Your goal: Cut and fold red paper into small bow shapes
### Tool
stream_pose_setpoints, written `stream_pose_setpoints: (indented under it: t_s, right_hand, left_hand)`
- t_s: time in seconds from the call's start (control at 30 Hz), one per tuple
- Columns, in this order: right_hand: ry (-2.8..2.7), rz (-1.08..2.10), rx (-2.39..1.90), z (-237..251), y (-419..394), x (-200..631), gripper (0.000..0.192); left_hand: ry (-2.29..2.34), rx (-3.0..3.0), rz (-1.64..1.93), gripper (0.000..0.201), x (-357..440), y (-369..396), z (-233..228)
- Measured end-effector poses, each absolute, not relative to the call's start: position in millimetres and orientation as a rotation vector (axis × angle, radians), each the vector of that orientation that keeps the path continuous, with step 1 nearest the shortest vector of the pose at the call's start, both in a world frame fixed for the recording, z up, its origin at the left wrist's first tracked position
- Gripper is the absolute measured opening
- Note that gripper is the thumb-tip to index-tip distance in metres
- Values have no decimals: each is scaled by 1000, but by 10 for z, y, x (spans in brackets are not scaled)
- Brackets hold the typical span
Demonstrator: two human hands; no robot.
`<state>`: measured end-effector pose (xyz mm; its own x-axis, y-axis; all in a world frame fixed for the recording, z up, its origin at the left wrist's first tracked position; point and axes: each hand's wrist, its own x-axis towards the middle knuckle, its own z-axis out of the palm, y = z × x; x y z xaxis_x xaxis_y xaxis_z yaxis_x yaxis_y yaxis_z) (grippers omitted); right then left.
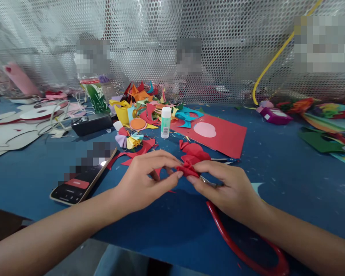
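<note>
Both my hands pinch a small folded piece of red paper (189,167), shaped like a rolled flower, above the blue table. My left hand (149,178) grips its left edge between thumb and fingertips. On the other side my right hand (227,184) closes on the right edge. Under the right hand are red-handled scissors (222,232); their middle is hidden, so I cannot tell whether the hand touches them. More red paper pieces (195,150) lie just behind the fingers. A white and green glue stick (165,123) stands upright farther back.
A phone (83,178) lies to the left, near a black box (91,124). Colourful paper scraps (140,101) are heaped behind. A red sheet (227,134) bears a pink paper shape. At the right sits a purple box (276,115). Perforated metal mesh (227,50) closes off the back.
</note>
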<state>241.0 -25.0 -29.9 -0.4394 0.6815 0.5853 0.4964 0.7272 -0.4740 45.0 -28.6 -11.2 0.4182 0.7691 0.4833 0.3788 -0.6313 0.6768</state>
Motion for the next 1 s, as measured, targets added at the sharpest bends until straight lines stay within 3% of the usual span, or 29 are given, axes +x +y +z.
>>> stream_pose_setpoints:
  t_s: [0.4, 1.0]
  right_hand:
    - [-2188, 177, -839, -301, -253, 2396, 6]
    - [-2279, 167, -850, -293, -267, 2409, 12]
  left_hand:
    - [823, 2514, 1221, 12, 491, -291, -164]
    - [809, 2568, 1035, 9, 468, -299, -191]
